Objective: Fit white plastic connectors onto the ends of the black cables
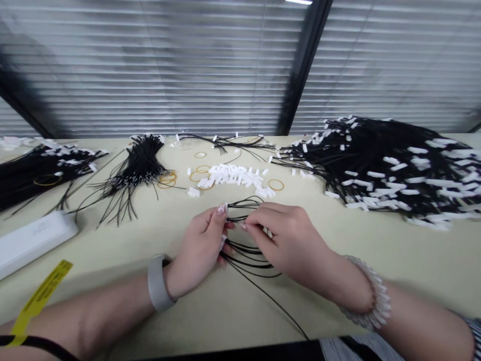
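Observation:
My left hand (199, 248) is closed on a white connector (224, 240) at the ends of a bunch of thin black wires (248, 250). A second white piece shows at its thumb tip, with more black wires leading right from it. Facing it, my right hand (300, 245) pinches a thin black wire, its fingertips a little right of the left fingers. The tip of that wire is too small to make out. One long wire (276, 301) trails toward the table's front edge. Several loops of the bunch pass behind or under my right hand.
Loose white connectors (235, 175) lie in a pile beyond my hands, among yellow rubber bands (276, 185). A large heap of black wires (376, 155) covers the right. Wire bundles (145, 160) and a white box-shaped object (35, 240) sit left. A yellow tag (43, 296) hangs near my left arm.

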`<act>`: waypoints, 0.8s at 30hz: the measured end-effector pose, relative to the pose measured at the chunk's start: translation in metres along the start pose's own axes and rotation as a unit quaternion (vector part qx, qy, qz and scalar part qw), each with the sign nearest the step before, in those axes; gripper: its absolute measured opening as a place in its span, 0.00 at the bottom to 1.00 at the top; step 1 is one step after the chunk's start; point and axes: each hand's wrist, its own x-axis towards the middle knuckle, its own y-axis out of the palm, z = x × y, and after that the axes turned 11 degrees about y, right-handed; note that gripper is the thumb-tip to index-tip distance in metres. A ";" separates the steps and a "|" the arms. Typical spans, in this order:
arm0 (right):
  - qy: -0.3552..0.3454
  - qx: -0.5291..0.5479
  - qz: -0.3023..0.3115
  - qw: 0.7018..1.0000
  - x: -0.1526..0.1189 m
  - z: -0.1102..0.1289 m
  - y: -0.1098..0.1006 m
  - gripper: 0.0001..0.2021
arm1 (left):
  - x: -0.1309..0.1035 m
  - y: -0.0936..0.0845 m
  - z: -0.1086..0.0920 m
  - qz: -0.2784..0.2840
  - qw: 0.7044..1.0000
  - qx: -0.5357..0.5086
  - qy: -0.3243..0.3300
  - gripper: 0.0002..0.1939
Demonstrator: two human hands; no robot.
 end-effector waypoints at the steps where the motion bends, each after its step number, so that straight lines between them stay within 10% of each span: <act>1: -0.005 -0.004 0.004 1.000 0.000 0.000 0.000 0.09 | 0.000 0.000 0.000 0.001 1.000 0.003 0.001 0.21; 24: -0.266 -0.214 -0.063 0.938 0.001 0.001 -0.002 0.14 | 0.002 -0.001 -0.006 0.058 0.998 0.018 0.003 0.20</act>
